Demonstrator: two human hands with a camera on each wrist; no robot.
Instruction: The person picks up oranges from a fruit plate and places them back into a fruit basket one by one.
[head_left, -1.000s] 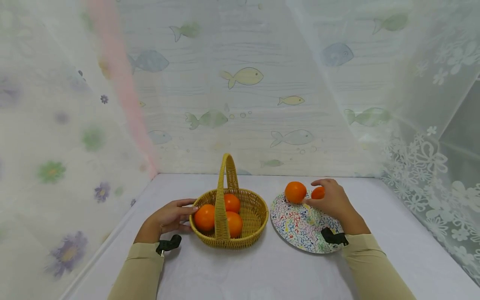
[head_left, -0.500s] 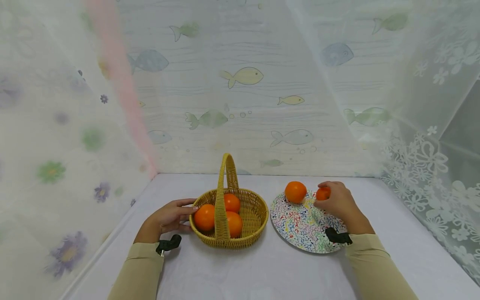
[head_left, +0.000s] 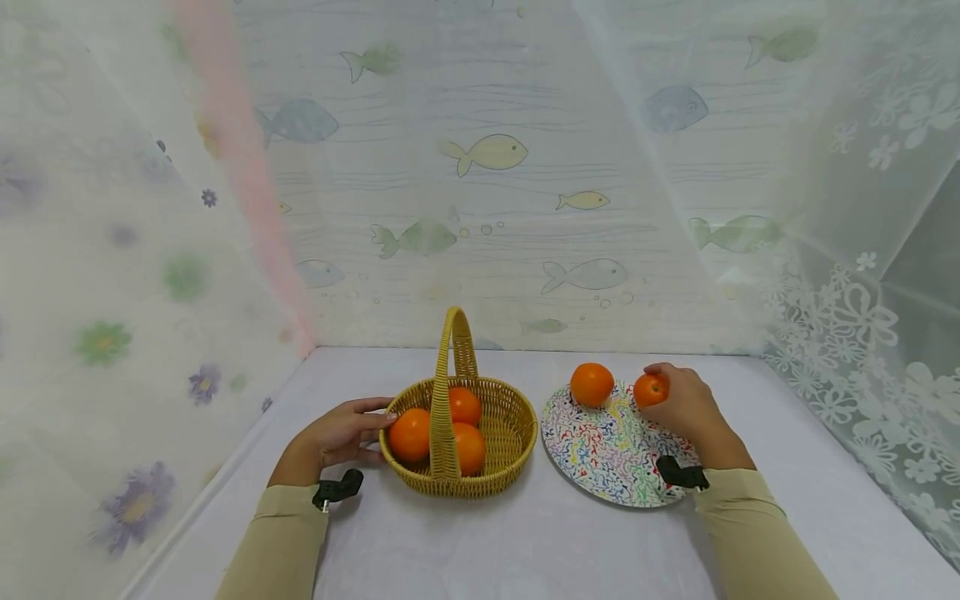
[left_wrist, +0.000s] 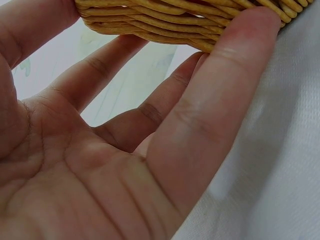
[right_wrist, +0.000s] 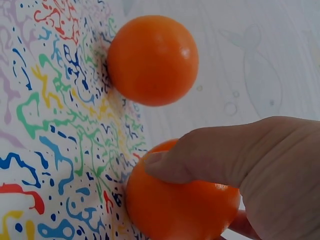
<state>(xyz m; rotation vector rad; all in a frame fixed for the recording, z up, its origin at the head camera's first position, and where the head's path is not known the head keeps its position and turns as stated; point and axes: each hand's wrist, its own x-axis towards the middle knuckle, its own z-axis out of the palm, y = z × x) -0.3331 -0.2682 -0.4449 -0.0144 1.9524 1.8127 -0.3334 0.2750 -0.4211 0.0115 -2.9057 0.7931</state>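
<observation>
My left hand (head_left: 347, 433) holds the left side of a yellow wicker basket (head_left: 510, 425), a fingertip over the rim. In the left wrist view, fingers (left_wrist: 200, 110) reach to the basket's woven wall (left_wrist: 160, 20). Three oranges lie in the basket's left part, one of them the front left orange (head_left: 410, 435). My right hand (head_left: 690, 408) grips another orange (head_left: 651, 389) at the back right of a round plate (head_left: 600, 467) with multicoloured squiggles. In the right wrist view its thumb presses on that orange (right_wrist: 180, 210). Left of it on the plate is a second orange (head_left: 592, 384).
A white cloth (head_left: 480, 550) covers the table. Behind stands a curtain with fish prints (head_left: 495, 154), with a flowered curtain (head_left: 135, 500) at the left and lace netting (head_left: 847, 333) at the right. The basket's tall arched handle (head_left: 442, 392) rises over its middle.
My right hand has moved slightly right over the plate, and the gripped orange has shifted right with it, away from the other one. The left hand and basket have stayed still.
</observation>
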